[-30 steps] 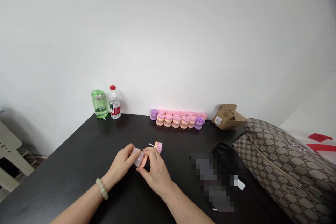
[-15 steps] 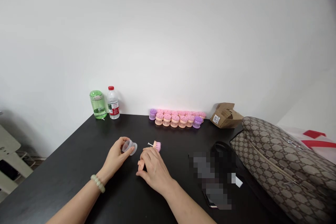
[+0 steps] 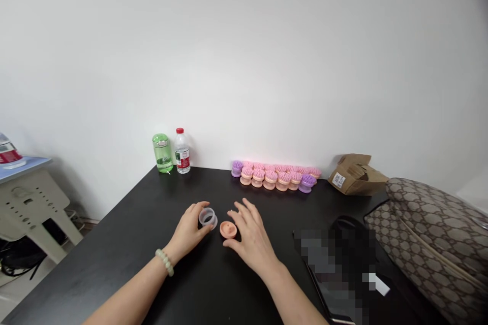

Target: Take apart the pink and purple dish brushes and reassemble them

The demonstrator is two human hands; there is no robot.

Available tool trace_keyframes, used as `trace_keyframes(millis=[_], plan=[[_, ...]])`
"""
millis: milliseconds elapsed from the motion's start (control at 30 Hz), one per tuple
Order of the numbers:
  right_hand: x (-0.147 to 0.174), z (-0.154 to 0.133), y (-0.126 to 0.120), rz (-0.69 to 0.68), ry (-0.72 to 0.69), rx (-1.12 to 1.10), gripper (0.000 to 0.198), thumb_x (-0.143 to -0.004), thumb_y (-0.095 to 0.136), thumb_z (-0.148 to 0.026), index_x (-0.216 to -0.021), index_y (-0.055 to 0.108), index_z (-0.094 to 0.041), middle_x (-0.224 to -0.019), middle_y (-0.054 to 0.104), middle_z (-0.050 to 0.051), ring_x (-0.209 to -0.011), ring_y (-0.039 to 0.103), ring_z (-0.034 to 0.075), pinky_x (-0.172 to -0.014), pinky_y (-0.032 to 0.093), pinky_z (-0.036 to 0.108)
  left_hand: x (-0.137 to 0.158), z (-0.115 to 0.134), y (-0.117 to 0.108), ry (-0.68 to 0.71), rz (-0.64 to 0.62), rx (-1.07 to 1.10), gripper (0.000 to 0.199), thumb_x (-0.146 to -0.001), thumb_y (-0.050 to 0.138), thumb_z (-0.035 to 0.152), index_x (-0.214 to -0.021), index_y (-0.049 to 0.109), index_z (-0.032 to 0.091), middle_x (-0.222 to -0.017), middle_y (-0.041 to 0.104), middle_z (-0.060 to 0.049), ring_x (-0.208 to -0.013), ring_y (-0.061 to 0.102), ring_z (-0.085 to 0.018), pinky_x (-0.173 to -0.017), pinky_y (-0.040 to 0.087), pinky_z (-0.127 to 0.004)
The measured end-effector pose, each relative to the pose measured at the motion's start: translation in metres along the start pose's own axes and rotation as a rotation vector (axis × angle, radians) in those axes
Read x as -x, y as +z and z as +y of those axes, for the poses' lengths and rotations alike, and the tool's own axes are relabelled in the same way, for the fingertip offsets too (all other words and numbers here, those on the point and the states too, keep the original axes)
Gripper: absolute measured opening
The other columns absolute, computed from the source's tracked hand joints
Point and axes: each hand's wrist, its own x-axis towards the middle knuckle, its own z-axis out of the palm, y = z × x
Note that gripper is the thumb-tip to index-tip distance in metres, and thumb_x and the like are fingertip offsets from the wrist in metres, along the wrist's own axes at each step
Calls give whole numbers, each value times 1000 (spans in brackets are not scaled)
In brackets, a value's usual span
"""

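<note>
My left hand (image 3: 188, 228) grips a clear plastic cup-like piece (image 3: 212, 222) between thumb and fingers, its round opening tilted up. Beside it, a peach-coloured round cap (image 3: 228, 230) rests on the black table, hollow side up. My right hand (image 3: 251, 238) is spread open just right of the cap, thumb below it and fingers above, holding nothing. Further back by the wall stand several small round scrub brushes (image 3: 270, 179) with peach bases and pink bristles. A purple brush (image 3: 306, 183) stands at their right end, another purple brush (image 3: 237, 168) at the left.
On the table's (image 3: 125, 254) far left corner stand a green container (image 3: 163, 154) and a red-capped water bottle (image 3: 182, 151). To the right are an open cardboard box (image 3: 356, 175), a patterned bag (image 3: 430, 233) and a dark blurred-out object (image 3: 331, 269).
The view has turned left, so everything sits further right. My right hand has let go of the peach cap and spread its fingers. The loose pink-bristled brush head no longer shows.
</note>
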Motion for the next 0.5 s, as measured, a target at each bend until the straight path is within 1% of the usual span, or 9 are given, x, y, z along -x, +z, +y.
trace_keyframes(millis=[67,133,200,267,333,400,467,500], plan=[[0,11,-2,-40,112,-56,87,-59,91,-25,-137,52,-25,-153,42,16,-147,29,40,-111,37,61,2,1,0,11,-51,-16,57,-78,70,28,-132,54,23,-120,62,-11,-109,59,-30,-89,52,-43],[1,21,-2,-94,181,-88,99,-56,92,-28,-144,46,-28,-157,36,15,-146,30,40,-109,39,59,4,2,1,43,-94,-45,66,-76,75,33,-137,52,26,-122,61,-11,-113,57,-31,-96,49,-46],[2,29,1,-131,199,-99,101,-54,92,-26,-144,46,-29,-155,37,16,-142,36,39,-107,42,58,6,1,4,106,-123,-90,77,-72,81,41,-141,50,29,-126,59,-11,-115,55,-32,-100,47,-49],[3,32,5,-153,206,-104,98,-54,91,-22,-142,48,-28,-152,42,16,-137,43,38,-106,43,57,8,1,7,187,-140,-147,89,-67,86,47,-145,45,31,-134,54,-13,-121,52,-35,-102,45,-53],[3,30,10,-159,226,-116,95,-57,87,-15,-143,48,-26,-149,46,15,-135,46,37,-107,43,56,9,2,11,261,-148,-233,97,-62,88,51,-147,43,33,-146,47,-15,-132,44,-39,-106,41,-58],[3,25,15,-140,226,-152,93,-61,82,-9,-144,46,-25,-146,51,14,-135,47,35,-108,41,57,11,6,15,317,-143,-339,103,-58,89,56,-147,43,34,-155,38,-16,-140,34,-45,-109,34,-65],[4,20,20,-114,212,-228,92,-63,77,-6,-146,43,-26,-142,55,12,-129,53,33,-104,47,54,12,12,18,370,-151,-420,105,-58,87,61,-148,40,35,-159,35,-15,-144,27,-48,-111,28,-70],[4,18,22,-102,210,-277,91,-64,75,-5,-146,42,-27,-139,57,12,-122,59,31,-98,52,50,12,15,20,395,-161,-445,105,-60,85,63,-150,38,35,-159,35,-15,-145,26,-48,-111,26,-72]])
